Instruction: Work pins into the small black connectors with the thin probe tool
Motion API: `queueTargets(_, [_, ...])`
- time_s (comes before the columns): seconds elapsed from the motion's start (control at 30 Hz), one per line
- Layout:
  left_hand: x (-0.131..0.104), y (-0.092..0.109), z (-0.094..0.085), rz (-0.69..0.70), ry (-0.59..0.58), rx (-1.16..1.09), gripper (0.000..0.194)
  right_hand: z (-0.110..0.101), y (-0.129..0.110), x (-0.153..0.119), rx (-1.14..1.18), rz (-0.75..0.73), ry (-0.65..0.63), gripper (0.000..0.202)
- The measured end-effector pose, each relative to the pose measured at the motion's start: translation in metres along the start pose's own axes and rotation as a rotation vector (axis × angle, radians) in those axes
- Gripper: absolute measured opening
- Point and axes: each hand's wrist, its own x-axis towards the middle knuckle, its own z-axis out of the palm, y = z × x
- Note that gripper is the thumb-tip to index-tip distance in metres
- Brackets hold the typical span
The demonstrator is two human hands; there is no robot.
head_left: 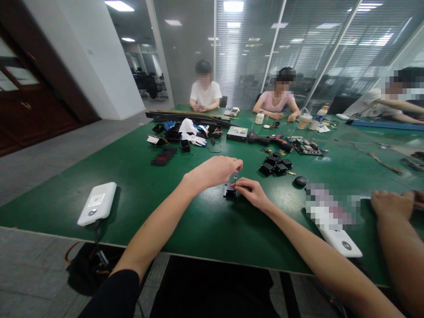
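On the green table [159,212] in front of me sits a small black box-like part [228,191]. My left hand [220,170] is above it, fingers closed round the top of a small screwdriver [235,177] that stands upright, its tip toward the part. Most of the screwdriver's handle is hidden by the fingers. From the right, my right hand [251,192] reaches in with thumb and forefinger pinched at the screwdriver's lower end, by the part. Whether these fingertips grip the shaft, the part or a small screw cannot be made out.
Several black boxes [274,164] are piled ahead to the right, near a round black object [300,181]. Behind lie power drills [258,138], a circuit board [306,145] and white gloves [190,130]. A white power bank [97,203] lies left. Another person's hand [392,204] is at right.
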Motion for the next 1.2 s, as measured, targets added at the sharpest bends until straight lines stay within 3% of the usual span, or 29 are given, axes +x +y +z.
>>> queueTargets(0.3, [0.009, 0.001, 0.015, 0.042, 0.0, 0.038, 0.025, 0.004, 0.009, -0.003, 0.036, 0.063, 0.045, 0.023])
queueTargets(1.03, [0.006, 0.002, 0.013, 0.023, -0.015, 0.032, 0.023, 0.005, 0.008, -0.002, 0.003, 0.075, 0.027, 0.024])
queueTargets(1.2, [0.007, 0.007, 0.01, -0.018, -0.025, 0.074, 0.021, 0.007, 0.008, -0.001, 0.038, 0.052, 0.108, 0.026])
